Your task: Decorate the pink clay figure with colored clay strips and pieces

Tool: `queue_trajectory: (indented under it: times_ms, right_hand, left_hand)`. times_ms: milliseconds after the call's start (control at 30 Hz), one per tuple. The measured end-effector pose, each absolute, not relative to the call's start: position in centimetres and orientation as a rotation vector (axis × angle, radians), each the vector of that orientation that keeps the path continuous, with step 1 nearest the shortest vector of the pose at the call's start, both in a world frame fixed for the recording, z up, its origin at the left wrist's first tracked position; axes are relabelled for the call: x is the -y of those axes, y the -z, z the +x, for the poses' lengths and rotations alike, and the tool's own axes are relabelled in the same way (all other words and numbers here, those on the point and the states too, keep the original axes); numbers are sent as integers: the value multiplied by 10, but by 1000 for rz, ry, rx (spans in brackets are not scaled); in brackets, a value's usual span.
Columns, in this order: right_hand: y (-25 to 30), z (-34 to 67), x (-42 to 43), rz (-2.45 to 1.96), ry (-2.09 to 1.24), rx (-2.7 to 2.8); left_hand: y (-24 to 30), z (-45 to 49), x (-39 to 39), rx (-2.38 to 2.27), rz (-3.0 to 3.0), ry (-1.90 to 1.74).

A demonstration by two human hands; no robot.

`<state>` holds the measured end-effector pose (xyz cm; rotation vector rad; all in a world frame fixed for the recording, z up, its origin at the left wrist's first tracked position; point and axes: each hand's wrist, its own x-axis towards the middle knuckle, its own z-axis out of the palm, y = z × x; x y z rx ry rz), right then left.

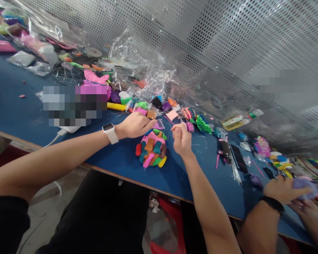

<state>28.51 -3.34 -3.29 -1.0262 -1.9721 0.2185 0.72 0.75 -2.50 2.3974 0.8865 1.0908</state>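
My left hand (138, 125), with a white-banded watch (110, 133) on the wrist, is above the blue table, back of the hand up and fingers stretched out to the right. Its fingertips are near a small clear packet with purple in it (159, 124); whether they touch cannot be seen. My right hand (181, 139) is closed with its thumb bent over the fingers; what it holds, if anything, is hidden. Between and below my hands sits a round clay piece (153, 149), pink with lumps of several colours stuck on. A purple clay ball (190, 127) lies just behind my right hand.
Clay packets and plastic wrap (153, 81) line the table's back edge, against a perforated metal panel (201, 46). To the right lie a green spiky clay piece (203, 124), a dark phone (238, 158) and thin wires (235, 173). A co-worker's hands (283, 192) hold lilac material.
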Motion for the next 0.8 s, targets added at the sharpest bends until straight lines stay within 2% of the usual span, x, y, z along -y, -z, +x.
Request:
queue_trajectory:
  times_ms: [333, 800]
  right_hand:
    - [43, 281, 23, -994, -97, 1858]
    - [33, 276, 37, -1019, -191, 1915]
  left_hand:
    - [39, 10, -17, -827, 2357, -1075]
    - [21, 4, -3, -780, 2489, -1069]
